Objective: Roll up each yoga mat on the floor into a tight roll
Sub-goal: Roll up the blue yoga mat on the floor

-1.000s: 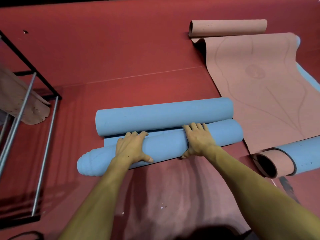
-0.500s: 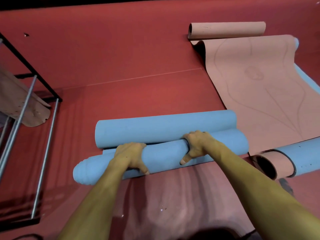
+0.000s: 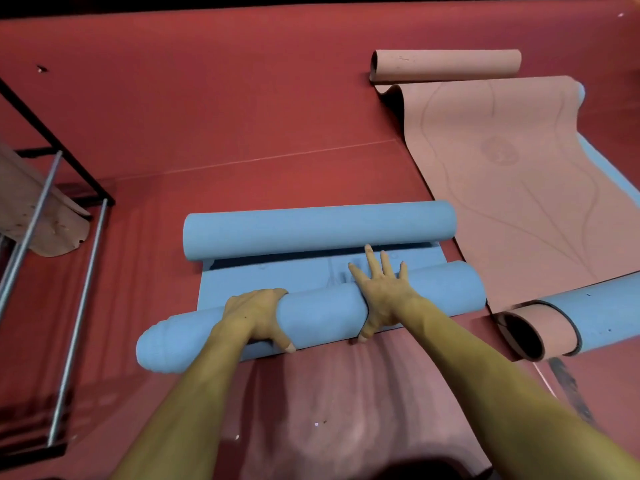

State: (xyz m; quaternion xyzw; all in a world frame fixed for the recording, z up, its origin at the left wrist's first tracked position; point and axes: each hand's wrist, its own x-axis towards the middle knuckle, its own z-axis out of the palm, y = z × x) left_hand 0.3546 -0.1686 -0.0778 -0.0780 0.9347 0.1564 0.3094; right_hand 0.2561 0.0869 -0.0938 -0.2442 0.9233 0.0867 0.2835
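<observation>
A blue yoga mat (image 3: 270, 277) lies on the red floor, rolled from both ends. Its far roll (image 3: 318, 228) lies across the middle of the view. Its near roll (image 3: 322, 311) is uneven, with the left end telescoped out. My left hand (image 3: 254, 315) grips the near roll, fingers curled over the top and thumb on the near side. My right hand (image 3: 382, 289) lies over the same roll with straight spread fingers reaching onto the flat strip between the rolls. A pink mat (image 3: 512, 168) lies partly unrolled to the right.
The pink mat has a rolled far end (image 3: 446, 64) and a rolled near end with blue backing (image 3: 568, 320). A black and silver metal rack (image 3: 52, 237) stands at the left, with a tan mat (image 3: 38, 216) on it. Red carpet (image 3: 207, 109) stretches beyond.
The near roll has come back toward me, baring a flat blue strip between the two rolls. My right hand has gone from curled round the roll to flat with spread fingers.
</observation>
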